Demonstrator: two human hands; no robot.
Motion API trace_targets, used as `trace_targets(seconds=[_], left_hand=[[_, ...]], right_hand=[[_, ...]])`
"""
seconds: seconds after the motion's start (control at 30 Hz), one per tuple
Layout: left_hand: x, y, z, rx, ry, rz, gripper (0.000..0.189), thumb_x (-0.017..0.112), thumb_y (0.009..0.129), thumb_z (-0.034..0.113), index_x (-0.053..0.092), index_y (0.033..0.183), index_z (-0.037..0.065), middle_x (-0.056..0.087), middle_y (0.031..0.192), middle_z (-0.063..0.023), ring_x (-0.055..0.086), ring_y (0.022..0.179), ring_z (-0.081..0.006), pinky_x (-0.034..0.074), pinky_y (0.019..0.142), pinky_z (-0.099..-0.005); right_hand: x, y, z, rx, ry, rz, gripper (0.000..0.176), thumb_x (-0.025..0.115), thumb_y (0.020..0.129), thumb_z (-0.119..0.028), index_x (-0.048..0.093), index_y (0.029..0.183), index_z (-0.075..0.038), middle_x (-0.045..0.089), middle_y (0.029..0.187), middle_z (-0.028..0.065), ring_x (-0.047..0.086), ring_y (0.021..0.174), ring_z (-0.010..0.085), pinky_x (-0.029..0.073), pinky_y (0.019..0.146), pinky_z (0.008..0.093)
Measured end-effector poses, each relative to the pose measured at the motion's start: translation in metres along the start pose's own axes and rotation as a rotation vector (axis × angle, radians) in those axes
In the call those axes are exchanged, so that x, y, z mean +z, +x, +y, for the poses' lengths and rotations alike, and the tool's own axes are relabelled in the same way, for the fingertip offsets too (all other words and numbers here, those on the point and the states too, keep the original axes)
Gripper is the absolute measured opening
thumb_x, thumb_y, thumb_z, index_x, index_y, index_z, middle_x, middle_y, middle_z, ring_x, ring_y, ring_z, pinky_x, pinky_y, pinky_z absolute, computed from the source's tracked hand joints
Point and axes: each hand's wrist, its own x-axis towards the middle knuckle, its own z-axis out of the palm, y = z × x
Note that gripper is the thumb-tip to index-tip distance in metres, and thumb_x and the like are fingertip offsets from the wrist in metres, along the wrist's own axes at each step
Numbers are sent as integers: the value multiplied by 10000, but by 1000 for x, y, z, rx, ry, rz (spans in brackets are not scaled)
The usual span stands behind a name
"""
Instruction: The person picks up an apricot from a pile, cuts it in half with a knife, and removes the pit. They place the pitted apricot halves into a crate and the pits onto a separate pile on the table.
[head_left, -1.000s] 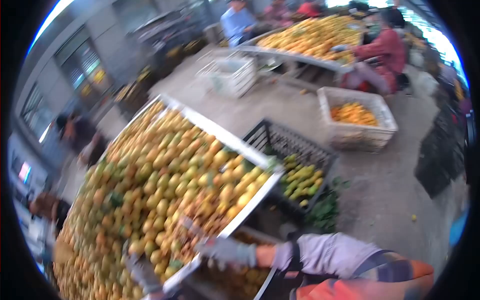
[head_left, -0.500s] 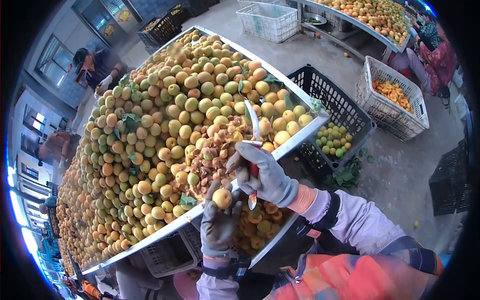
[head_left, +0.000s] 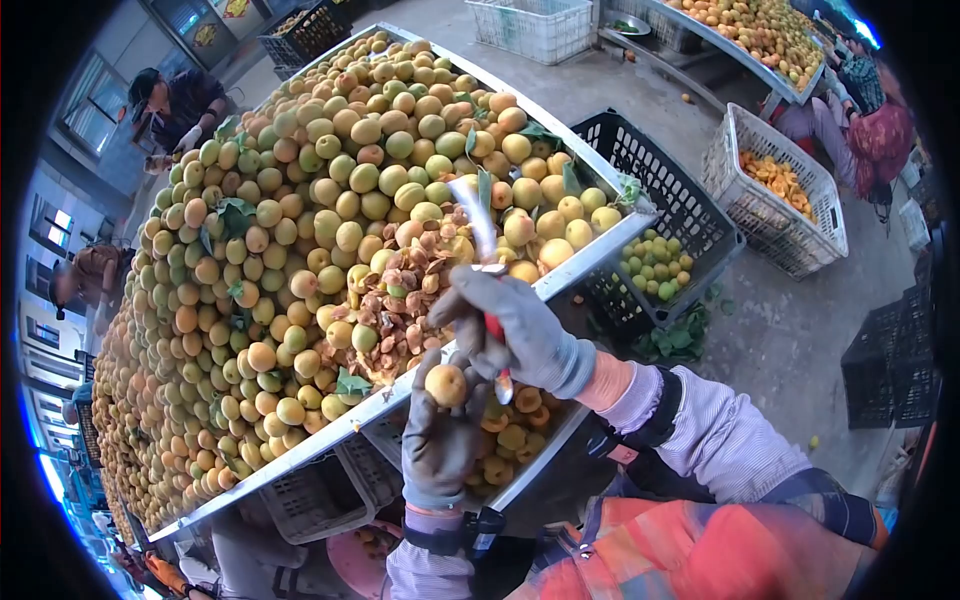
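Both of my hands wear grey gloves at the near edge of a table heaped with yellow-green fruit (head_left: 250, 290). My left hand (head_left: 440, 440) has its fingers round one yellow fruit (head_left: 445, 385). Just above it, my right hand (head_left: 520, 325) grips a red-handled tool (head_left: 494, 326). The tool's curved blade (head_left: 478, 220), blurred, points up over the heap, and a small metal scoop end (head_left: 504, 387) shows below the hand. Brown pits and scraps (head_left: 395, 300) lie on the heap beyond my hands. Cut fruit (head_left: 510, 440) sits under the table edge.
A black crate (head_left: 700, 215) with green fruit (head_left: 655, 265) stands right of the table. Farther right is a white crate (head_left: 780, 240) of orange halves (head_left: 775, 183). Other people (head_left: 185, 105) are around the tables. Leaves (head_left: 680, 335) lie on the floor.
The view has shifted slightly, so the table and crates sit a little higher and further left. The right hand with the tool has moved slightly left, and the blade is now blurred.
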Motion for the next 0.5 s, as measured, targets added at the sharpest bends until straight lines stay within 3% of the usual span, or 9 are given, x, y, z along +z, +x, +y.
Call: trace_targets(seconds=[0.03,0.07,0.17,0.3,0.37,0.5], left_hand=[[7,1,2,40,14,1,567,571,882,206,324,1377,81,452,1322,-151,460,1206,-273,379,1016,-382],[10,2,3,86,27,2,570,567,886,215,318,1381,82,455,1321,-147,460,1205,-271,376,1015,-384],[-8,1,12,131,-21,26,567,562,888,227,319,1379,79,478,1299,-134,477,1183,-261,370,1011,-391],[-8,1,11,131,45,23,562,573,881,253,342,1358,68,508,1260,-112,501,1150,-229,382,992,-380],[-11,1,11,130,44,-21,522,538,900,260,363,1354,70,482,1298,-93,468,1186,-224,344,1023,-387],[-21,-1,12,107,68,-39,479,504,922,280,389,1346,91,453,1331,-77,430,1218,-216,310,1045,-397]], right_hand=[[1,-2,-3,-38,-227,-49,425,410,950,-389,599,900,-12,539,558,31,426,352,65,334,342,196],[4,-2,-15,184,-182,-111,483,496,894,-481,521,1053,-25,534,563,27,478,379,87,392,367,199],[8,-4,3,218,-406,-53,452,514,876,-523,491,842,-73,516,565,10,469,407,67,377,378,208],[7,-7,11,205,-462,-97,442,511,878,-525,492,816,-88,514,582,-4,470,447,58,368,393,204],[11,-13,0,333,-480,-189,422,510,882,-517,504,826,-98,526,602,-7,485,482,59,377,407,203],[9,-15,16,214,-439,-228,435,472,907,-505,542,850,-80,536,615,-11,487,491,61,392,436,197]])
